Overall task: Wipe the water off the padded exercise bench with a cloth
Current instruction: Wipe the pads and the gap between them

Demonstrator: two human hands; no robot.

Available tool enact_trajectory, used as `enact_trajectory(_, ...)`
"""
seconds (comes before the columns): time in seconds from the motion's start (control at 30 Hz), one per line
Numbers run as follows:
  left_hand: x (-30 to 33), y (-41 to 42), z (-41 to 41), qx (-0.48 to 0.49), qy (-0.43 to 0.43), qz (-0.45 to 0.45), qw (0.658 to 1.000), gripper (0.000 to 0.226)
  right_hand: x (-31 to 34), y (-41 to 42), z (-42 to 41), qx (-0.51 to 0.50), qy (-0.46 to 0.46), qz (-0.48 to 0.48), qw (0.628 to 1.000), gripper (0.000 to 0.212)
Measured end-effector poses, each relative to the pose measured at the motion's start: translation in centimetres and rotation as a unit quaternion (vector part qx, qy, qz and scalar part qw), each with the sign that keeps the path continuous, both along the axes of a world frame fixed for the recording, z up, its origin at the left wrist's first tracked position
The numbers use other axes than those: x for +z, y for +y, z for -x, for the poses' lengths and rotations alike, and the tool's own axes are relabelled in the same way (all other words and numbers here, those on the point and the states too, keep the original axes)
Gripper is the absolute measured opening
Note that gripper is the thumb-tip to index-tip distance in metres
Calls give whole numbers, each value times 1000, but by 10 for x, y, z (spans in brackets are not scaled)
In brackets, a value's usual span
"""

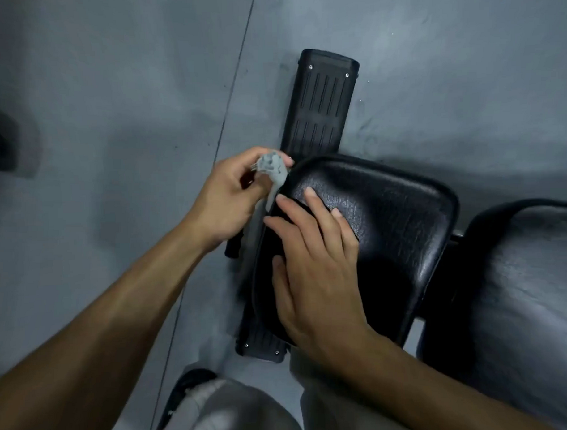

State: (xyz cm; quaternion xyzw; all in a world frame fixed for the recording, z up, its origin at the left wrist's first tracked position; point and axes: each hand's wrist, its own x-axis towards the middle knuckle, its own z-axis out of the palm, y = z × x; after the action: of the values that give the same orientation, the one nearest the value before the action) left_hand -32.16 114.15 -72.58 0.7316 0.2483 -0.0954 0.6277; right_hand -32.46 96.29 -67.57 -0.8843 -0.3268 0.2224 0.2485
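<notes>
Bench pad (pixel 388 217), no legible markings

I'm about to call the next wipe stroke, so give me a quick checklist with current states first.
1. Cloth in hand: ok, left hand grips it bunched.
2. Cloth on seat pad: not ok, it hangs at the pad's left edge.
3. Right hand off the wipe path: not ok, fingers lie flat on the pad.
4. Water visible on pad: cannot tell.
5. Second pad dry: cannot tell.
</notes>
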Motion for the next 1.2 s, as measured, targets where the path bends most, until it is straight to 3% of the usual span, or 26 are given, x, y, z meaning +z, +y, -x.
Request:
enact_trajectory(0.13,8,1,-45,-62,31,-40,997,33,13,-14,-34,13,12,-4,1000,47)
enact_trajectory(0.23,15,4,-57,-107,72,-74,989,28,16,-36,-68,14,-51,60,997,44)
enact_trajectory(0.37,28,4,-40,-97,110,-116,982,34,15,-43,-77,34,-70,125,989,48)
enact_trajectory(0.5,40,3,-37,-72,151,-112,980,47,17,-38,-80,17,-45,123,991,48)
enact_trajectory(0.77,49,2,-63,-131,198,-122,964,51,15,-39,-81,24,-30,123,992,48)
enact_trajectory(0.87,53,-1,-68,-44,234,-93,967,71,18,-40,-81,19,-26,128,991,48)
enact_trajectory(0.93,56,-4,-68,36,272,-75,959,55,19,-39,-83,4,-21,115,993,48)
enact_trajectory(1.03,63,-6,-70,11,276,-78,958,16,27,-35,-85,-74,6,57,996,50)
enact_trajectory(1.13,70,-2,-77,-55,286,-67,954,9,36,-44,-85,-248,14,51,967,47)
enact_trajectory(1.2,73,2,-80,-90,304,-25,948,25,38,-50,-86,-354,15,50,934,46)
